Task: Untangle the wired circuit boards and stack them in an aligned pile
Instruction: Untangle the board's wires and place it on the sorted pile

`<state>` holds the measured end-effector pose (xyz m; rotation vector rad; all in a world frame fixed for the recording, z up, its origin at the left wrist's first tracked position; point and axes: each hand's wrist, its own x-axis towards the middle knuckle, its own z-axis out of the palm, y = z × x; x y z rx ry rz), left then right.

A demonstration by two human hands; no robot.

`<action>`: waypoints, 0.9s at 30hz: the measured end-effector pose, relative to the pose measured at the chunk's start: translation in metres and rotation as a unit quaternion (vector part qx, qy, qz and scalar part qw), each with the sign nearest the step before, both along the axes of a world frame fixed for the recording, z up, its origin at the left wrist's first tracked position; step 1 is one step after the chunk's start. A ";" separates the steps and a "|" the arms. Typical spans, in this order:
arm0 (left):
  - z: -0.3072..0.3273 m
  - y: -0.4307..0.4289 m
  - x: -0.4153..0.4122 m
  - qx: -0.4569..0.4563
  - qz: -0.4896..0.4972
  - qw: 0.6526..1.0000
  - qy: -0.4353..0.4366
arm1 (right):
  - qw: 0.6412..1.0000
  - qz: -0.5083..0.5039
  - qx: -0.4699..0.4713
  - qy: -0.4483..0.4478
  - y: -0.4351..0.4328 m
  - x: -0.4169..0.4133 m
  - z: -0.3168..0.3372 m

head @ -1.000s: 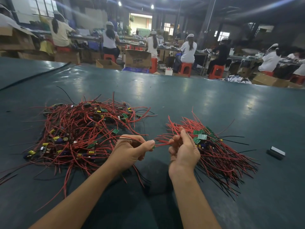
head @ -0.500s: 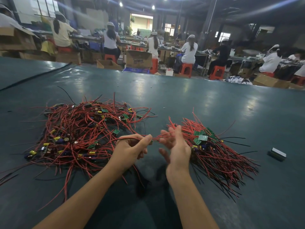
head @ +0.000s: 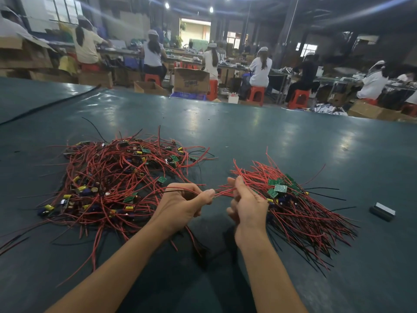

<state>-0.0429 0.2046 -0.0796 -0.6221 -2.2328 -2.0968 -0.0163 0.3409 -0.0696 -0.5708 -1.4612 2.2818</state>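
With left grip [head: 183, 206] pinching red wires [head: 222, 192], right grip [head: 248, 201] of unclear hold, ease strands slowly toward sorted pile [head: 300, 213] just right.

The back of the right hand [head: 248, 204] is hiding whether it is pinching the red wires [head: 224, 192]. Both forearms [head: 266, 267] are running off the bottom edge.

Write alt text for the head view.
A person's left hand pinches red wires that run across to the right hand, above a dark green table. A tangled heap of wired circuit boards lies to the left, a more aligned pile to the right.
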 end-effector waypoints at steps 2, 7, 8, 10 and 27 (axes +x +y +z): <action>0.001 0.000 0.000 -0.012 -0.005 1.000 0.006 | 1.000 -0.028 -0.012 -0.003 0.007 -0.001 0.001; 0.004 -0.003 0.000 -0.006 -0.011 1.000 0.014 | 0.997 -0.079 0.026 -0.002 0.020 0.001 0.003; 0.004 -0.003 0.000 -0.003 -0.009 1.000 0.013 | 0.996 -0.076 0.039 0.005 0.020 0.001 0.003; 0.005 -0.006 -0.001 0.012 0.000 1.000 0.005 | 0.997 -0.061 0.044 0.023 0.018 0.002 0.004; 0.010 -0.008 -0.002 0.108 0.002 0.992 -0.066 | 0.996 -0.008 -0.009 0.086 0.011 0.006 0.008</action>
